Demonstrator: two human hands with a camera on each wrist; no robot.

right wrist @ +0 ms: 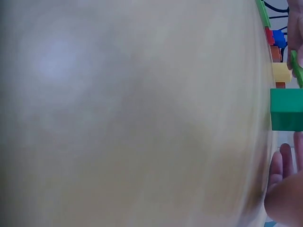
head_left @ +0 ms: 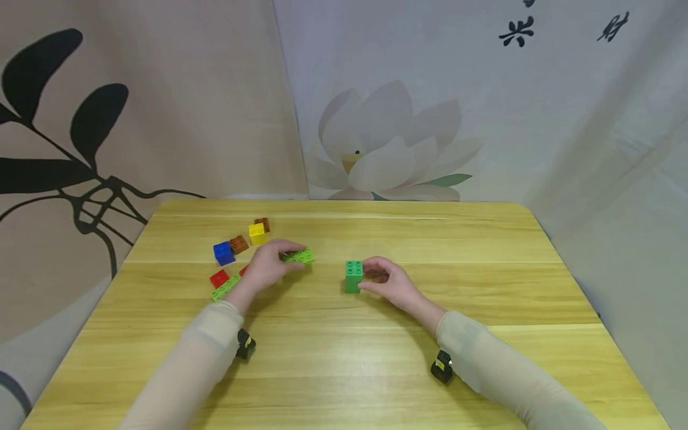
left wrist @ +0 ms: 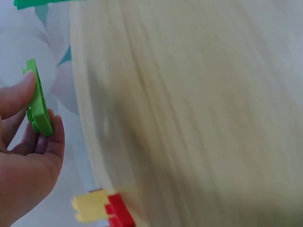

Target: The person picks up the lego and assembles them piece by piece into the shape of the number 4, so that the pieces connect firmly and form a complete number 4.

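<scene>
My left hand (head_left: 267,263) pinches a flat light-green toy brick (head_left: 303,256) between thumb and fingers, above the left-centre of the table. In the left wrist view this light-green brick (left wrist: 41,111) is tilted nearly on edge, its studs towards the palm. At the middle of the table a tall green brick block (head_left: 353,278) stands upright, four-sided with studs on top. Just right of it is my right hand (head_left: 395,283), thumb and fingers loosely bent, fingertips right at its side. The right wrist view shows the green block (right wrist: 287,109) beyond these fingertips, not enclosed by them.
Left on the wooden table (head_left: 333,370) lie loose bricks: blue (head_left: 223,253), brown (head_left: 239,244), yellow (head_left: 257,234), red (head_left: 219,278) and another light-green one (head_left: 225,288). A second brown brick (head_left: 266,223) is behind the yellow one. Printed cloth hangs behind the table.
</scene>
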